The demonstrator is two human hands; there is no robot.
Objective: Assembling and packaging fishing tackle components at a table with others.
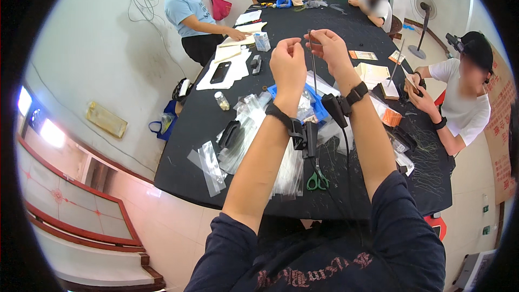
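Both my hands are raised over the middle of the table. A thin dark rod (313, 70) hangs almost upright from the closed fingertips of my right hand (332, 51). Just left of it, my left hand (289, 67) has its thumb and fingers pinched together; anything between them is too fine to see. Beneath the hands a blue tray (322, 112) holds small clear packets, partly hidden by my wrists. Long clear plastic sleeves (243, 140) are spread under my left forearm. Green-handled scissors (317, 180) lie between my forearms, near the table's front edge.
A small capped bottle (221, 101), a black phone (220, 72) on white paper and a black stapler-like object (230, 133) lie to the left. Loose thin strands (427, 157) cover the right corner. One co-worker (459, 92) sits close on the right; others are farther along the table.
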